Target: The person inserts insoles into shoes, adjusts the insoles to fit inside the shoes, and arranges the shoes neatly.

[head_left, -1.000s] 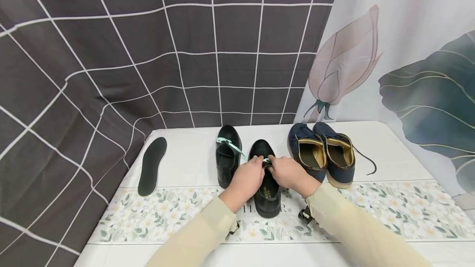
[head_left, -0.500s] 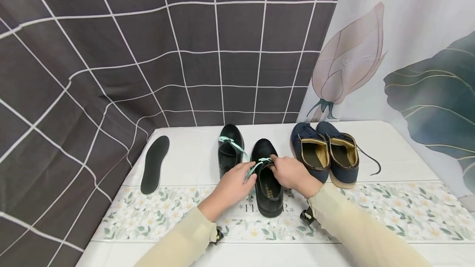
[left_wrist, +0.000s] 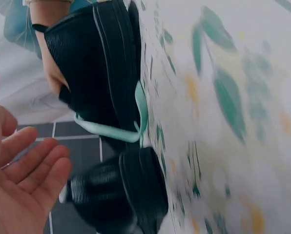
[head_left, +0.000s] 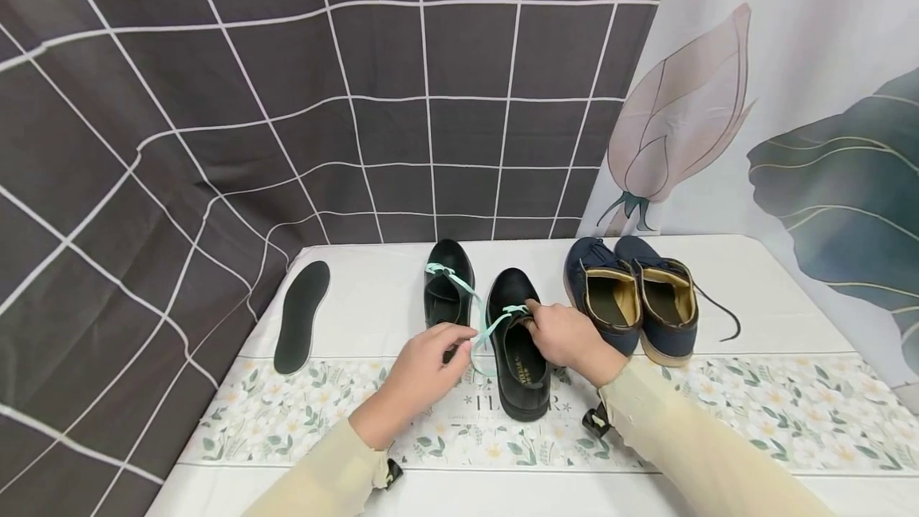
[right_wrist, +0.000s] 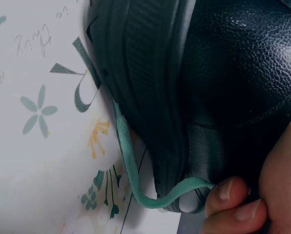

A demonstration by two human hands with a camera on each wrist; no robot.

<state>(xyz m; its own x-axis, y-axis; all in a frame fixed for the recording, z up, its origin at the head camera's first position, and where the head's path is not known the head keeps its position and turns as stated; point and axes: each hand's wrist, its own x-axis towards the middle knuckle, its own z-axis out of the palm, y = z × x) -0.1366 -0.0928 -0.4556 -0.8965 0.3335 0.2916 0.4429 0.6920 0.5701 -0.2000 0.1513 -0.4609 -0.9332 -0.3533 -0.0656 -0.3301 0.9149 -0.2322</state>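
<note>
A black leather shoe (head_left: pixel 513 287) with a mint-green lace (head_left: pixel 495 324) stands in the middle of the table. My right hand (head_left: pixel 567 337) grips it at the lacing on its right side. In the right wrist view, curled fingertips (right_wrist: pixel 228 192) press against the shoe where a lace end (right_wrist: pixel 128 156) hangs down. To the left, my left hand (head_left: pixel 424 361) hovers with loosely bent fingers, holding nothing; the left wrist view shows its bare palm (left_wrist: pixel 23 190). A lace end (left_wrist: pixel 106 130) droops between the shoes. Behind my left fingers stands the other black shoe (head_left: pixel 451 252), also mint-laced.
Two navy shoes (head_left: pixel 671 345) with tan linings stand at the right, a dark lace (head_left: pixel 727 311) trailing from one. A dark insole (head_left: pixel 301 317) lies at the far left. A grey gridded cloth (head_left: pixel 373 134) hangs behind the table.
My left hand has let go of the mint lace and moved left and down from the shoe. The lace end now hangs loose. My right hand keeps its place at the shoe.
</note>
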